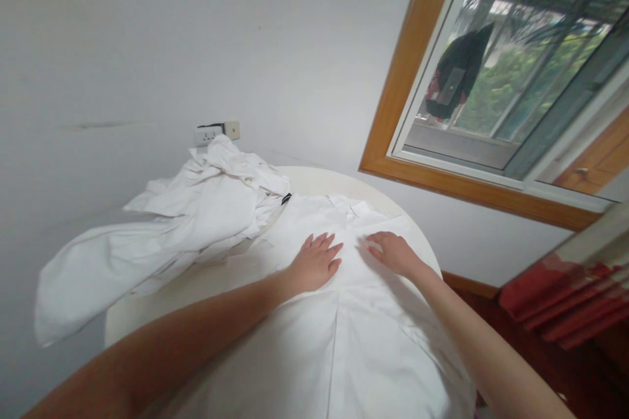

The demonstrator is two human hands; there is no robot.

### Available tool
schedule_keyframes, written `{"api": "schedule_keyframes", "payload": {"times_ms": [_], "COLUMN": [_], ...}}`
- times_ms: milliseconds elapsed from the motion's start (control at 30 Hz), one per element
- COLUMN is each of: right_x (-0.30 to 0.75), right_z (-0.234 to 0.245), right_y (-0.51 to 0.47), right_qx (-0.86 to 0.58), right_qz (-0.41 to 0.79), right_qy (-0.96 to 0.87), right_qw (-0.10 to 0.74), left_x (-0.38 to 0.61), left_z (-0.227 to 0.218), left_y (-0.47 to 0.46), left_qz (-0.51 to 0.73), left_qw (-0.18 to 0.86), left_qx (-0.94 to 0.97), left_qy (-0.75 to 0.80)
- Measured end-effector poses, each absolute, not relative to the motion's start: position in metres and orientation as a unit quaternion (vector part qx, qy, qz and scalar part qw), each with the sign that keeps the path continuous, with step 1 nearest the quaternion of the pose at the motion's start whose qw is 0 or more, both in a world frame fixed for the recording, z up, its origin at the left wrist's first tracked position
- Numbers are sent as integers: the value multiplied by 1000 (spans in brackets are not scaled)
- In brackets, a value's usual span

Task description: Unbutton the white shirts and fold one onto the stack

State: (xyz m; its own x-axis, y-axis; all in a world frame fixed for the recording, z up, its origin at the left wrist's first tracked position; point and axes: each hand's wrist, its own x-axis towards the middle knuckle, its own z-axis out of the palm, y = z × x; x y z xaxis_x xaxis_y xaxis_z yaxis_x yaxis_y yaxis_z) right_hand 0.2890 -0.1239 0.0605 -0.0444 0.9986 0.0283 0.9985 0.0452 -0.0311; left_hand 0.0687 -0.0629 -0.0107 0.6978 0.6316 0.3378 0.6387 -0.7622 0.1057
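A white garment (304,334) is spread over a round white table (413,229), its near part hanging down toward me. A long seam runs down its middle. My left hand (317,263) lies flat on the cloth with its fingers spread. To its right, my right hand (392,252) is just over or touching the same cloth, fingers apart and slightly bent, nothing held. Beyond the hands, folds and edges of the garment lie near the table's far rim. Which part of the garment this is, I cannot tell.
A heap of white clothes (196,216) covers the table's left side and hangs over its edge. Behind it, a socket (209,136) sits on the white wall. A wood-framed window (393,105) is at the upper right, a red curtain (565,301) at the lower right.
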Motion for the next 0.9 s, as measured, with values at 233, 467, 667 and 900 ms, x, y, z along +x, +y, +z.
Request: {"api": "schedule_keyframes", "payload": {"times_ms": [233, 467, 667, 900], "right_x": [310, 319, 321, 346], "right_z": [5, -4, -10, -7], "right_y": [-79, -76, -75, -78], "right_qx": [-740, -718, -763, -819], "right_qz": [9, -12, -32, -113], "right_qy": [-671, -694, -641, -558], "right_qw": [39, 58, 82, 61], "left_x": [50, 82, 89, 70], "left_z": [-13, 10, -14, -20], "left_y": [-90, -3, 83, 105], "left_qz": [-182, -187, -153, -136], "left_qw": [21, 98, 49, 26], "left_qx": [-921, -925, -898, -893], "left_qy": [-342, -316, -409, -427]}}
